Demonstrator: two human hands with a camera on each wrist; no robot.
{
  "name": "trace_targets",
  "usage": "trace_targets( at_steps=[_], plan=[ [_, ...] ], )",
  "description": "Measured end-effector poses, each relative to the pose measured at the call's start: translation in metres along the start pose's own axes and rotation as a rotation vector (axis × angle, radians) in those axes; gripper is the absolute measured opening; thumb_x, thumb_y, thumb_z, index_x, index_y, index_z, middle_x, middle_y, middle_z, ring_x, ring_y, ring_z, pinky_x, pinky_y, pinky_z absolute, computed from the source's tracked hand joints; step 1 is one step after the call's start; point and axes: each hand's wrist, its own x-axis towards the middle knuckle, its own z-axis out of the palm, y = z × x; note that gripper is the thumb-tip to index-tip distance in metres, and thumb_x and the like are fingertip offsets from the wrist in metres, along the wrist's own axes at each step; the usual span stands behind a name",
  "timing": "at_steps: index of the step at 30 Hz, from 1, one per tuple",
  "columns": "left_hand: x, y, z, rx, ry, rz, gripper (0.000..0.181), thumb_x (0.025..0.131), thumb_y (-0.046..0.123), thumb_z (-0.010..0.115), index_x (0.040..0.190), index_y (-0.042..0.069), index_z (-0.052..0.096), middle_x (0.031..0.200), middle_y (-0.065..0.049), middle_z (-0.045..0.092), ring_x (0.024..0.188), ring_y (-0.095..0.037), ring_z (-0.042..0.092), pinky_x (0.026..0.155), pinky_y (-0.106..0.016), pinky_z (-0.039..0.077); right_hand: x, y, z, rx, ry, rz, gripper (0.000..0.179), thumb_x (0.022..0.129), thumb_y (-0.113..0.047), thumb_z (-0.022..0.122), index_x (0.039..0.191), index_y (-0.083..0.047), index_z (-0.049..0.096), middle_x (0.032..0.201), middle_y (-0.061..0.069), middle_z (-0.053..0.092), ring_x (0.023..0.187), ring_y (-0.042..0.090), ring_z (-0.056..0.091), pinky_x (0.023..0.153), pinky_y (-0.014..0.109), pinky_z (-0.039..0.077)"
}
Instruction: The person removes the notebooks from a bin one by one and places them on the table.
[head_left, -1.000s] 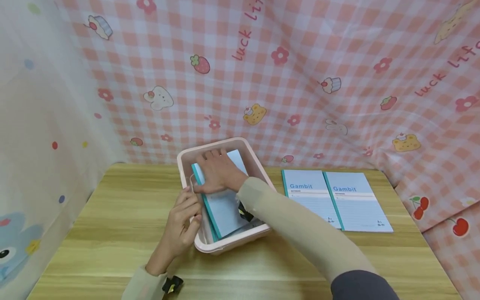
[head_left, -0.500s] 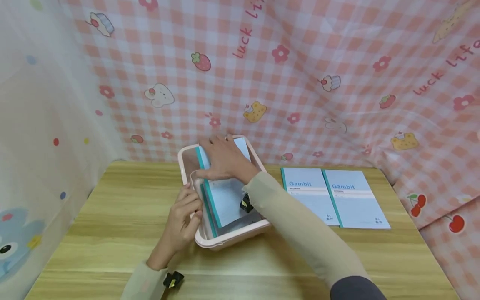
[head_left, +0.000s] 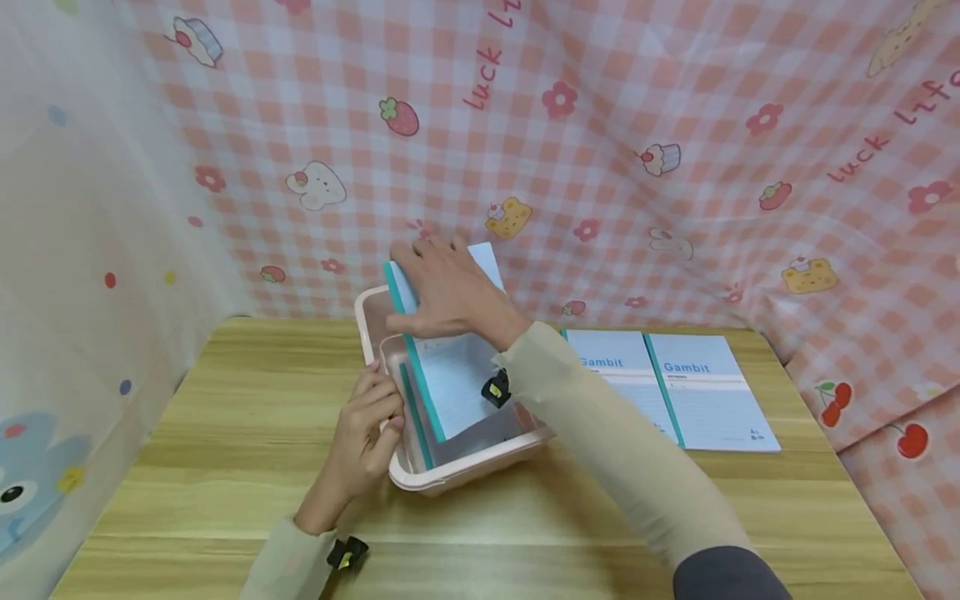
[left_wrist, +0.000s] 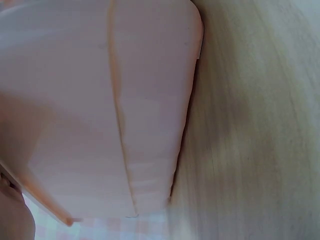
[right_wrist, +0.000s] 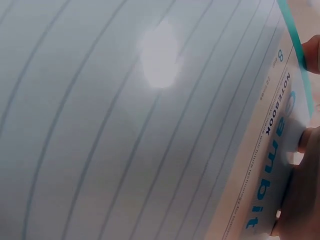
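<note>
The right hand [head_left: 453, 292] grips a pale-blue, teal-spined paper notebook [head_left: 453, 387], tilted beneath its palm; below, the left hand [head_left: 363, 433] holds a pale-pink rectangular plastic bin [head_left: 472, 465] by its rim; two similar notebooks [head_left: 716, 408] lie right of the right hand on a wood-grain table [head_left: 225, 450].

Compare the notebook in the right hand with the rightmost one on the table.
The right hand grips the held notebook; the rightmost notebook lies flat on the table. That hand partly covers the held notebook, while the rightmost notebook's front shows whole. Both have teal spines and say Gambit.
</note>
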Motion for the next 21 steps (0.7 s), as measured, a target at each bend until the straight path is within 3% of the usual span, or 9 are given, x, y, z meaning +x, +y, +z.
trace_targets(
  at_steps=[7,12,19,21],
  plan=[
    [-0.001,0.001,-0.001,0.019,-0.011,-0.022,0.019,0.077,0.001,0.047,0.063,0.013,0.046,0.072,0.001,0.049,0.088,-0.021,0.05,0.124,-0.038,0.026,-0.002,-0.002,-0.026,-0.029,-0.03,0.015,0.067,0.084,-0.072,0.051,0.13,-0.024,0.046,0.115,0.0,0.055,0.111,0.021,0.05,0.1,0.045,0.036],
    [-0.001,0.0,-0.001,0.018,-0.004,-0.023,0.019,0.077,0.001,0.047,0.062,0.014,0.045,0.072,0.001,0.051,0.088,-0.021,0.05,0.124,-0.038,0.026,-0.008,0.001,-0.036,-0.021,-0.05,0.033,0.074,0.083,-0.069,0.053,0.14,-0.023,0.043,0.131,0.002,0.057,0.117,0.023,0.051,0.106,0.048,0.035],
    [-0.001,0.0,-0.001,0.019,-0.004,-0.019,0.018,0.076,0.001,0.047,0.062,0.014,0.046,0.073,0.0,0.053,0.088,-0.021,0.051,0.124,-0.037,0.026,-0.018,0.004,-0.053,0.031,-0.018,0.038,0.059,0.079,-0.057,0.057,0.125,-0.022,0.047,0.101,-0.002,0.053,0.092,0.019,0.049,0.089,0.043,0.033],
    [-0.001,0.0,0.0,0.018,-0.003,-0.018,0.018,0.076,0.002,0.047,0.062,0.014,0.046,0.074,-0.001,0.054,0.088,-0.021,0.051,0.124,-0.037,0.026,-0.021,0.003,-0.058,0.028,-0.007,0.029,0.06,0.079,-0.056,0.056,0.126,-0.022,0.048,0.101,-0.002,0.053,0.092,0.02,0.048,0.09,0.044,0.033]
  ],
)
